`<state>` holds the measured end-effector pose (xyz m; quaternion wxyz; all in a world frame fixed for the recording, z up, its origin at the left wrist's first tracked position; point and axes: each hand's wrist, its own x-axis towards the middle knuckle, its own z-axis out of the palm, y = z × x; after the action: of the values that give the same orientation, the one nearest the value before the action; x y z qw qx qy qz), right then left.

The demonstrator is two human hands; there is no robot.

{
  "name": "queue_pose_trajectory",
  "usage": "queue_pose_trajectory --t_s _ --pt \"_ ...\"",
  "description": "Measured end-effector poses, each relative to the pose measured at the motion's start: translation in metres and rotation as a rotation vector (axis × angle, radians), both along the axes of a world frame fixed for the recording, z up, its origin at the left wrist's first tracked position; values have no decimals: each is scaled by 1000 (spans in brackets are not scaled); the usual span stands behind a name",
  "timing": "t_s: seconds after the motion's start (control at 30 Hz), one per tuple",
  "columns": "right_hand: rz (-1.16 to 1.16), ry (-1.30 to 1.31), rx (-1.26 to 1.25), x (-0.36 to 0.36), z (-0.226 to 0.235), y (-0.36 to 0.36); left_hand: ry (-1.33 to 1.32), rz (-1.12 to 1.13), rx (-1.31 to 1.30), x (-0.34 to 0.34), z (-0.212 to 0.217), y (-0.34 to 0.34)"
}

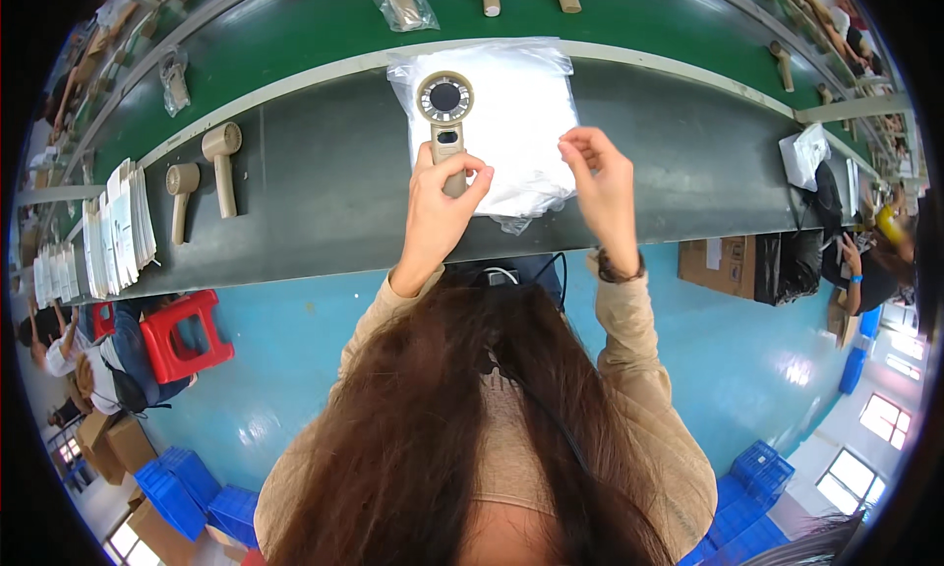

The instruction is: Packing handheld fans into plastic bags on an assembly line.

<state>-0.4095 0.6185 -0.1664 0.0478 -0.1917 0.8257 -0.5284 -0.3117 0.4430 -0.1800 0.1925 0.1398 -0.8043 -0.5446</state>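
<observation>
A beige handheld fan with a round, dark-centred head lies over a stack of white plastic bags on the dark work surface. My left hand is closed around the fan's handle, with the head pointing away from me. By the stack's right edge, my right hand is raised with its thumb and fingertips drawn together in a pinch. Whether a thin piece of plastic is between those fingertips cannot be made out.
Two more beige fans lie on the left, near a stack of folded papers. Beyond runs a green conveyor belt carrying a bagged fan. A red stool and a cardboard box stand below. People work at both sides.
</observation>
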Motion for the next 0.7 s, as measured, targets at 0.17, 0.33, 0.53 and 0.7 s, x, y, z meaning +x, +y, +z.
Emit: queue_pose_trajectory --t_s 0.17,0.33,0.53,0.7 --pt "304 -311 -280 -52 16 -28 -20 -85 -110 3 22 4" --pt "377 -169 41 -43 38 -70 -16 -111 -235 3 29 8" --pt "422 -224 -257 -44 38 -65 40 -157 -332 -4 35 7" --pt "572 -338 -318 -47 36 -55 40 -179 -387 -8 30 9"
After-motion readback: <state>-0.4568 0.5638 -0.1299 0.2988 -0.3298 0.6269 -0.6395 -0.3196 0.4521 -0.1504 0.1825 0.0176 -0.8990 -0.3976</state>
